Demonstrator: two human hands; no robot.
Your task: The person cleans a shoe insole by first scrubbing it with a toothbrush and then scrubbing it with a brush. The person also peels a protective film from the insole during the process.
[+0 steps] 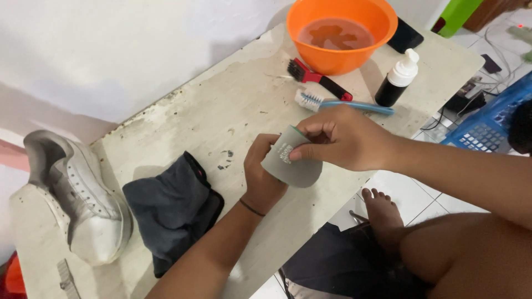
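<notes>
Together, left hand [265,176] behind grey insole [292,160], right hand [339,137] pinching its top

Head view, close, down over table [233,111]

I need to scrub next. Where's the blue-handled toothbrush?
The toothbrush lies at the table's far end, between the orange bowl and the right hand.

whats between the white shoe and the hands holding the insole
A crumpled dark grey cloth lies on the table between the white shoe and the left hand; the head view shows it.
</notes>
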